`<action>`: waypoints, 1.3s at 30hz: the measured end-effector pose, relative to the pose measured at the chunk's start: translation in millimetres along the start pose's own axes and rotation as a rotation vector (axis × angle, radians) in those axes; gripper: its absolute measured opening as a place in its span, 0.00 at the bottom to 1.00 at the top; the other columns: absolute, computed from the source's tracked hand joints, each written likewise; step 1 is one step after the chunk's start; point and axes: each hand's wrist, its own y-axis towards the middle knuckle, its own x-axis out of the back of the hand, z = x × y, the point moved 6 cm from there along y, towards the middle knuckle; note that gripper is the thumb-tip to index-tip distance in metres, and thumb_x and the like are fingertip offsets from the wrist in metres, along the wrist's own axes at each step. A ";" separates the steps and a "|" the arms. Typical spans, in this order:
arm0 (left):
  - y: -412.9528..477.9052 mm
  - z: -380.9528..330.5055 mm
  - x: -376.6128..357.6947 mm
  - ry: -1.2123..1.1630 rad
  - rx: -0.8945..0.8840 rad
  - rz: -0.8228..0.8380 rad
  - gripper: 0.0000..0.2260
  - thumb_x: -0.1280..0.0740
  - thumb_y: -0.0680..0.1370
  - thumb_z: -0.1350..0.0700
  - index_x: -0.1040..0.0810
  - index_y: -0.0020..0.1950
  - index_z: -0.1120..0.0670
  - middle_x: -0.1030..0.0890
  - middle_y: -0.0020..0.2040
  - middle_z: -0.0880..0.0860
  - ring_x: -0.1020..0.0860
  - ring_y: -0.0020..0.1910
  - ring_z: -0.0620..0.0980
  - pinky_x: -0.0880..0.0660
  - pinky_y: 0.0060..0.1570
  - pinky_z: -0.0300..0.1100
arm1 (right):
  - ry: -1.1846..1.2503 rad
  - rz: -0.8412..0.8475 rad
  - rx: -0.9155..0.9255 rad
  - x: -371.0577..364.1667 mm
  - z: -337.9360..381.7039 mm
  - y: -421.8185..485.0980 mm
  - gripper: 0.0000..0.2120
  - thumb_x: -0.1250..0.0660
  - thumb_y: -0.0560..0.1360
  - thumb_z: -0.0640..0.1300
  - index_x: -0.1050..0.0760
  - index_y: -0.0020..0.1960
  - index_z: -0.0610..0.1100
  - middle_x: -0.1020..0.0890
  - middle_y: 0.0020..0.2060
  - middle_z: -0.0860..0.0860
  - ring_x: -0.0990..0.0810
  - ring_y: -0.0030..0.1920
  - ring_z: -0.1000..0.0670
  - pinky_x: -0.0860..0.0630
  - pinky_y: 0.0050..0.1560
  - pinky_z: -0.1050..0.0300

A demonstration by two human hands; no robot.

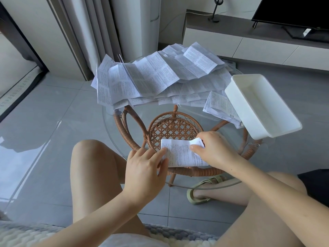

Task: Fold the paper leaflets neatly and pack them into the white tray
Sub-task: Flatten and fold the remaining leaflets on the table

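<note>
Head view: your round glass-topped rattan table (107, 126) carries a sprawling heap of unfolded leaflets (160, 73) well beyond both hands. The white tray (249, 114) sits beyond your right hand, a few folded leaflets (219, 104) touching its left side. Between your hands, a partly folded leaflet (179, 155) lies on the glass. Your left hand (146, 166) presses its left edge with straight fingers; your right hand (213, 148) pinches its right end between thumb and curled fingers.
</note>
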 end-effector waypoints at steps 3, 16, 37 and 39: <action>0.5 1.7 -1.0 -0.001 0.019 0.036 0.14 0.40 0.76 0.51 0.16 0.51 0.53 0.21 0.33 0.46 0.26 0.32 0.49 0.29 0.33 0.44 | 0.008 0.014 -0.017 -0.5 -1.5 2.6 0.17 0.34 0.76 0.46 0.36 0.33 0.43 0.34 0.28 0.53 0.35 0.30 0.57 0.43 0.28 0.63; 18.0 -7.0 -4.8 0.041 -0.243 0.204 0.10 0.30 0.70 0.60 0.17 0.50 0.60 0.22 0.59 0.56 0.28 0.64 0.54 0.42 0.72 0.50 | -0.007 0.027 -0.038 -1.2 1.2 3.6 0.23 0.33 0.76 0.49 0.43 0.31 0.44 0.38 0.28 0.51 0.40 0.29 0.52 0.44 0.29 0.57; 17.3 -18.7 -18.1 -0.082 -0.237 0.549 0.40 0.42 0.73 0.69 0.64 0.76 0.53 0.59 0.70 0.41 0.64 0.66 0.35 0.71 0.59 0.20 | -0.025 -0.495 -0.276 -54.2 32.1 -59.6 0.33 0.40 0.71 0.57 0.37 0.72 0.41 0.32 0.69 0.38 0.31 0.67 0.36 0.37 0.67 0.36; 15.6 -16.3 -19.5 -0.063 -0.230 0.587 0.40 0.43 0.75 0.68 0.68 0.74 0.50 0.61 0.70 0.39 0.64 0.66 0.35 0.71 0.58 0.20 | -0.005 -0.534 -0.258 -51.2 20.9 -64.0 0.31 0.41 0.72 0.53 0.38 0.72 0.43 0.30 0.68 0.38 0.29 0.66 0.36 0.32 0.65 0.38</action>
